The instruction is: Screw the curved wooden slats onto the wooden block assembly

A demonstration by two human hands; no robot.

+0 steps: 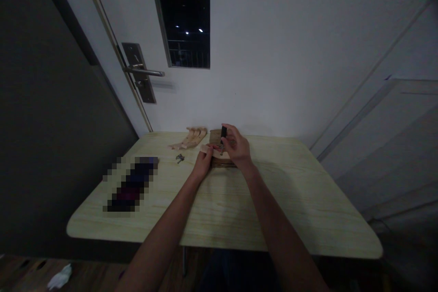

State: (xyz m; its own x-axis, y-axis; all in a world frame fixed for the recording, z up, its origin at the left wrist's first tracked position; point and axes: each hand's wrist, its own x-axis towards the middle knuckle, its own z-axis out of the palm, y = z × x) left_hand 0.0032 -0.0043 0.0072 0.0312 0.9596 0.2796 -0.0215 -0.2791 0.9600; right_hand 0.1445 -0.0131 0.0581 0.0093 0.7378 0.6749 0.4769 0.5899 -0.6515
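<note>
My right hand is closed round a small black-handled tool, held upright with its tip down on a light wooden piece. My left hand grips that wooden piece from the left and steadies it. Under and behind both hands lies a darker wooden block on the pale wooden table. A few small metal screws lie just left of my left hand.
Several curved light wooden pieces lie at the table's far edge by the wall. A blurred dark object rests on the table's left side. A door with a metal handle stands behind, at left. Crumpled white paper lies on the floor.
</note>
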